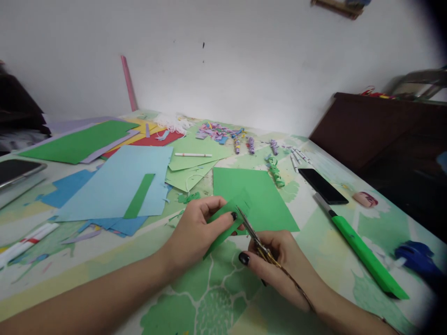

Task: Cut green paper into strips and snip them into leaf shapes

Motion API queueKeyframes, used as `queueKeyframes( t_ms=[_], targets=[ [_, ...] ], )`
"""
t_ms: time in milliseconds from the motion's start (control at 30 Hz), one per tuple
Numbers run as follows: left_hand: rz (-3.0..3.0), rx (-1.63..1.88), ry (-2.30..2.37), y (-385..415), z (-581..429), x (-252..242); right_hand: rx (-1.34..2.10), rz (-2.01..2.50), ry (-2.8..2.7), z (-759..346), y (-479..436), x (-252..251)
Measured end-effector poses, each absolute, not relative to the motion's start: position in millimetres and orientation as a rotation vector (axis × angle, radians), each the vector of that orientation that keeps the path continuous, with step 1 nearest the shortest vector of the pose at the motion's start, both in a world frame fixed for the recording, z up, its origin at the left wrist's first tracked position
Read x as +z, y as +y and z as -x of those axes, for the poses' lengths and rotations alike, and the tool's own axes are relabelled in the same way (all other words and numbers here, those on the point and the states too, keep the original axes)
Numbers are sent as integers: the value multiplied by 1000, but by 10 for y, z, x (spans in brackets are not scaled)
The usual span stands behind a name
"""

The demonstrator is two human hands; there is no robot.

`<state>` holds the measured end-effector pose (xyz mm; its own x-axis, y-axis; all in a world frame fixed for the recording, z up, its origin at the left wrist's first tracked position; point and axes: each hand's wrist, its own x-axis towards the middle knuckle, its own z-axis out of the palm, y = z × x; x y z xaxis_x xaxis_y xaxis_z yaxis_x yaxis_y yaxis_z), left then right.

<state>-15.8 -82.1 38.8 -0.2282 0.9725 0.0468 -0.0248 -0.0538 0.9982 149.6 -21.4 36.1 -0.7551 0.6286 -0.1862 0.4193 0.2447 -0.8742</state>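
Note:
My left hand (206, 218) pinches a strip of green paper (218, 240) between thumb and fingers, above the table. In my right hand (279, 260) is a pair of scissors (254, 235), my fingers closed round the handles. The blades meet the strip's right end, which looks blurred. Behind both hands lies a larger green sheet (258, 195), flat on the tablecloth. Another green strip (140, 195) rests on a light blue sheet (104, 181) to the left.
On the right lie a black phone (323, 185), a green cutter knife (366, 251) and an eraser (365, 199). Coloured sheets (84, 139) fill the back left. Curled paper rolls (275, 172), scraps (216, 131) and white string (172, 122) lie further back, before the wall.

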Motion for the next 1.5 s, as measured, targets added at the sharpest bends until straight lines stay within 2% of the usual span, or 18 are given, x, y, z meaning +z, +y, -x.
queueKeyframes(
  t_ms=[833,1500],
  targets=[
    [-1161,1399,1358,-830,154,416,1604,990,-2285,-1520,-221,389],
    [-1245,1353,1452,-829,152,457,1500,1011,-2360,-1516,-213,357]
  ],
)
